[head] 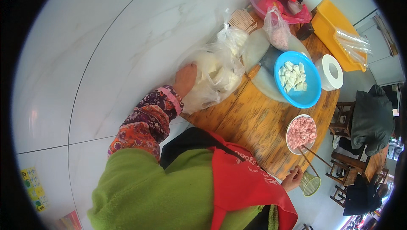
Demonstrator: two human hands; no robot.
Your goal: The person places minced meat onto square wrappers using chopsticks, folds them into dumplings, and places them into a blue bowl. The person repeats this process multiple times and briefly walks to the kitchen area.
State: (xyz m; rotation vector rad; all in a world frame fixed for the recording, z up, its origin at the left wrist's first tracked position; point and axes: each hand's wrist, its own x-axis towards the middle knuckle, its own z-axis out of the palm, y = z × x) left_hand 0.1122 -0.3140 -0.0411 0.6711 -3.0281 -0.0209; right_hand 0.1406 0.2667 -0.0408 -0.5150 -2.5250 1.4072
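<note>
My left hand (187,78), in a floral sleeve, is at a clear plastic bag (203,101) of pale dough wrappers; its fingertips are hidden there, so their grip cannot be told. My right hand (293,179) hovers at the table's near edge, fingers curled, next to a green mesh basket (310,184). Whether it holds anything is unclear. Close by, a white bowl (288,141) contains pink minced meat (302,131), with a pair of chopsticks (309,161) leaning out of it. Folded wontons (292,75) lie in a blue plastic basin (313,95).
A wooden-handled knife (254,71) rests on pale round boards (265,85). Behind are a bag of minced meat (279,37), a pink basin (259,2) and a yellow plastic bin (334,23). A paper roll (329,72) stands beside the blue basin. Wooden stools (343,118) flank the table.
</note>
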